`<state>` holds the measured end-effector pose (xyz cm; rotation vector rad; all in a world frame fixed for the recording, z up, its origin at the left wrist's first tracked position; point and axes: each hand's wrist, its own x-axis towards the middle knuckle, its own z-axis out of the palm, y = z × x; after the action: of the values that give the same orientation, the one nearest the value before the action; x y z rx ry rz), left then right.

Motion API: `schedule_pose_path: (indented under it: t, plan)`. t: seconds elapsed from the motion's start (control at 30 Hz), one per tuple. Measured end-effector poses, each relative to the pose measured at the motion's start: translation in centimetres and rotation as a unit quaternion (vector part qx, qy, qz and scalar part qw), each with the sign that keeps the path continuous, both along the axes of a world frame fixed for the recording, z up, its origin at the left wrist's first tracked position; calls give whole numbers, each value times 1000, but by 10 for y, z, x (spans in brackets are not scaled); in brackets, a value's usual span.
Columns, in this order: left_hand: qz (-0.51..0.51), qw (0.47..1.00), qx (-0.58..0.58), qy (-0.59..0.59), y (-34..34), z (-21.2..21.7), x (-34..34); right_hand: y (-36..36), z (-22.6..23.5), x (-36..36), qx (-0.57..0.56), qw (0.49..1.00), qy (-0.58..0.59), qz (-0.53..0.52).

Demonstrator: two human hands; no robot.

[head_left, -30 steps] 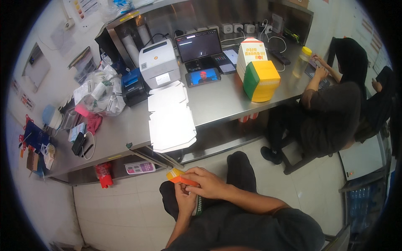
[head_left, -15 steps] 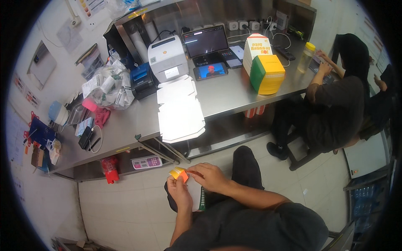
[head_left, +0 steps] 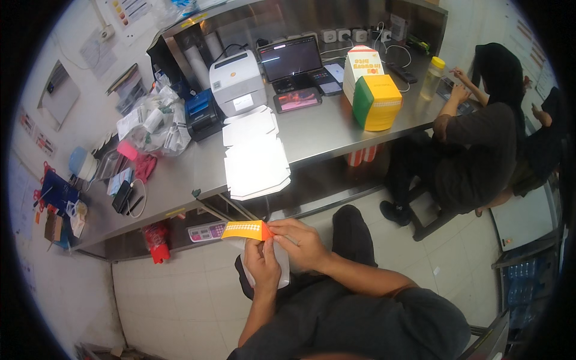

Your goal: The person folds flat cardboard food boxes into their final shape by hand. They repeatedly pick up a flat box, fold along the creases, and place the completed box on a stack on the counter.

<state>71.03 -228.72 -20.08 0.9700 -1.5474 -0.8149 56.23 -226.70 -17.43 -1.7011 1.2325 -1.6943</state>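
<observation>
Above my lap, both hands hold a yellow and orange cardboard carton (head_left: 243,230), its patterned yellow panel pointing left. My left hand (head_left: 263,269) pinches it from below, thumb and fingers near the orange fold. On the right end, the fingertips of my right hand (head_left: 302,243) are closed at the orange-red corner. A pale white surface shows beneath and between the hands, over my leg; whether it belongs to the carton I cannot tell. On the steel counter ahead lie white flat carton blanks (head_left: 255,159), overhanging the front edge. Yellow and green cartons (head_left: 378,103) are stacked farther right.
The steel counter (head_left: 312,135) carries a label printer (head_left: 237,84), a laptop (head_left: 292,60), a phone (head_left: 298,99) and a yellow-capped bottle (head_left: 432,79). Plastic bags (head_left: 157,117) pile up at left. A co-worker (head_left: 477,162) sits at right; another person is partly visible beyond.
The carton has turned in my hands, so its long patterned yellow panel now shows. The green checked edge by my lap is out of sight. My right fingers have moved up to the orange corner.
</observation>
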Motion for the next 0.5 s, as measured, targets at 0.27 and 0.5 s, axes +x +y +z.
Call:
schedule_pose_path:
  t: [0.27,0.5]
  plan:
    - [-3,992,-51,-118,-11,9,12,-4,4,-8,44,996,-52,55]
    - [-42,994,-45,-87,-12,11,18,-3,6,-10,53,996,-56,54]
